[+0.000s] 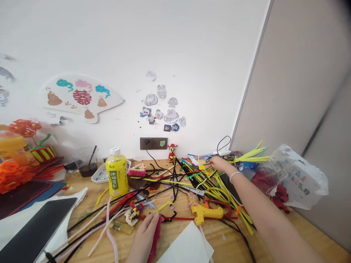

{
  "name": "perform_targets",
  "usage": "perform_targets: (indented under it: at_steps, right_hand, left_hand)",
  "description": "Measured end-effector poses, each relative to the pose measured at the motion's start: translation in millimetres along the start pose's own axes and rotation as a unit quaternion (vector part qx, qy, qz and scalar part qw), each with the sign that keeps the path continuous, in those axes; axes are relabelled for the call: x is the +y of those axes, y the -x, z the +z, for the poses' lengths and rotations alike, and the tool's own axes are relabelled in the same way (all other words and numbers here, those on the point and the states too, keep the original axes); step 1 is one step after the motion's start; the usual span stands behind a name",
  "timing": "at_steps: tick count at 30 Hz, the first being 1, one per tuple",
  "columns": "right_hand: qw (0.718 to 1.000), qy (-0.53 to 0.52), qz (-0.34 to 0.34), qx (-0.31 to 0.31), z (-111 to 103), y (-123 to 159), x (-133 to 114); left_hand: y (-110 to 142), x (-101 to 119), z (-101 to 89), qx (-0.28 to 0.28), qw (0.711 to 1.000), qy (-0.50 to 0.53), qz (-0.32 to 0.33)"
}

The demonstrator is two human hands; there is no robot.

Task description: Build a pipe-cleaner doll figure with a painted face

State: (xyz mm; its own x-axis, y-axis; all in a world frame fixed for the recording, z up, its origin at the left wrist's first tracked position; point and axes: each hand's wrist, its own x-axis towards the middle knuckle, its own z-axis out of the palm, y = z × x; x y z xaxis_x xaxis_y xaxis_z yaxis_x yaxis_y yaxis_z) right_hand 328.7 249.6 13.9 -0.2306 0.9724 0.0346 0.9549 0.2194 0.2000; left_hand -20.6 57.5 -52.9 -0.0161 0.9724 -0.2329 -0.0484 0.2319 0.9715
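My left hand [144, 233] is closed on a magenta fuzzy piece [155, 239] low in the view, just above the wooden table. Its full shape is hidden by my fingers. Stretched forward, my right hand [221, 165] has its fingers together at the back of a pile of coloured pipe cleaners [216, 182]; what is in them is too small to make out. A yellow glue gun [207, 213] lies between my hands, with scissors [196, 191] behind it. Beside my left hand rests a small fuzzy figure with a white head [133, 213].
A yellow drink bottle [117, 173] stands left of centre, near a cup of dark liquid [86, 164]. Plastic bags [298, 179] sit at the right. White paper [186, 244] lies in front; a black tablet-like slab [35, 233] is at left. A small red-hatted figure [172, 152] stands by the wall.
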Motion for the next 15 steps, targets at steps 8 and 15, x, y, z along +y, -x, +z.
perform_targets:
  at_steps: [8,15]
  right_hand:
    - [1.0,0.0,0.003,-0.017,-0.7,4.5,2.2]
    - [1.0,0.003,-0.004,-0.017,-1.8,7.6,3.6]
  left_hand:
    - [-0.5,-0.1,1.5,0.004,1.0,0.002,0.007]
    - [2.2,4.0,0.2,-0.005,1.0,-0.01,0.002]
